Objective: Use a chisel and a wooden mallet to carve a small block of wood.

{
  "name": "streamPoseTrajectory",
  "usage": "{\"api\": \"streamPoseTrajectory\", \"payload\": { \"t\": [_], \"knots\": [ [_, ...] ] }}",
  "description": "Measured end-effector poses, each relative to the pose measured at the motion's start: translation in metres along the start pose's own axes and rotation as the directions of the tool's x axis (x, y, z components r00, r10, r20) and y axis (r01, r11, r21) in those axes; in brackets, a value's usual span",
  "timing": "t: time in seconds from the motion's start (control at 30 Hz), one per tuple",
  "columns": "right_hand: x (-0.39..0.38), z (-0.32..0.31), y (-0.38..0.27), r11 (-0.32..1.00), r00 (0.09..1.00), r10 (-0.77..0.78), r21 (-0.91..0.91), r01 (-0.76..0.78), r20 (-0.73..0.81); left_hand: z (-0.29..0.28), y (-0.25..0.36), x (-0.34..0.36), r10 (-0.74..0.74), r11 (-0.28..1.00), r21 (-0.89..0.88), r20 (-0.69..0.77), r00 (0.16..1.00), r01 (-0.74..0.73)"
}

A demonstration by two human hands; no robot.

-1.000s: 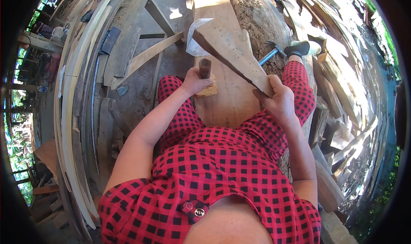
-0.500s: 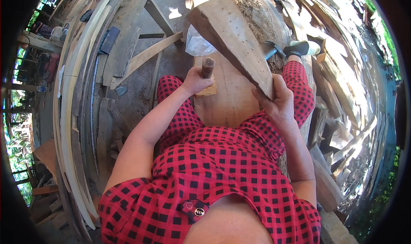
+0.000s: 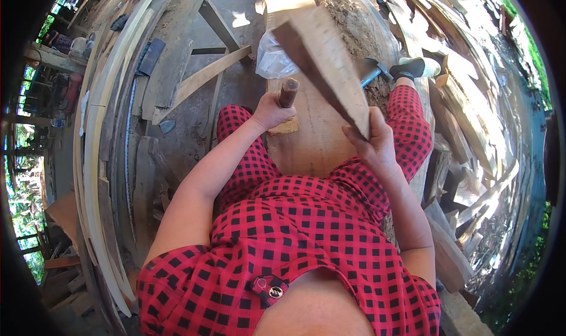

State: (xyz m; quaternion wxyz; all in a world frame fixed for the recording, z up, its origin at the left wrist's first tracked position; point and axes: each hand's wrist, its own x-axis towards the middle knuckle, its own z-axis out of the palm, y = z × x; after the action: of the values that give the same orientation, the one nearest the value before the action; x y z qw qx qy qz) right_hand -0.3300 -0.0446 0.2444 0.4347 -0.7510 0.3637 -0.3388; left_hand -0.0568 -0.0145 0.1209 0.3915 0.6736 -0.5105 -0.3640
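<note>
My left hand (image 3: 271,113) is closed round an upright wooden chisel handle (image 3: 289,93); any blade below it is hidden by the fingers. Just under that fist sits a small wood block (image 3: 286,126), on a broad wooden plank (image 3: 312,150) between my legs. My right hand (image 3: 377,150) grips the narrow near end of a thick wooden bat (image 3: 333,65). The bat slants up and to the left, its wide end raised over the plank and slightly blurred. It is apart from the chisel handle.
A clear plastic bag (image 3: 275,58) lies beyond my left hand. A metal-headed hand tool (image 3: 371,72) lies near my right foot (image 3: 410,68). Split timber (image 3: 466,118) is heaped at the right. Long boards (image 3: 97,129) and a wooden frame (image 3: 203,79) stand at the left.
The bat's wide end has swung a little to the right and closer to me, and my right hand has shifted slightly down and left. My left hand stays nearly still on the chisel handle.
</note>
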Motion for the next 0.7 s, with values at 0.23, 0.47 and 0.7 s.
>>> {"api": "streamPoseTrajectory", "payload": {
  "t": [0.23,0.47,0.7],
  "knots": [
    [0.000,0.007,0.026,0.943,0.990,0.074,-0.331,-0.030,0.122,-0.002,0.002,0.003,0.006,0.990,0.139,-0.004,1.000,-0.006],
    [-0.008,0.041,0.063,0.770,0.890,0.456,0.508,-0.385,-0.016,0.011,0.049,0.017,-0.025,0.896,0.443,0.095,0.995,-0.019],
    [-0.010,0.034,0.093,0.742,0.833,0.532,0.556,-0.374,-0.150,0.043,0.041,0.044,0.020,0.815,0.574,0.112,0.994,-0.081]
  ]
}}
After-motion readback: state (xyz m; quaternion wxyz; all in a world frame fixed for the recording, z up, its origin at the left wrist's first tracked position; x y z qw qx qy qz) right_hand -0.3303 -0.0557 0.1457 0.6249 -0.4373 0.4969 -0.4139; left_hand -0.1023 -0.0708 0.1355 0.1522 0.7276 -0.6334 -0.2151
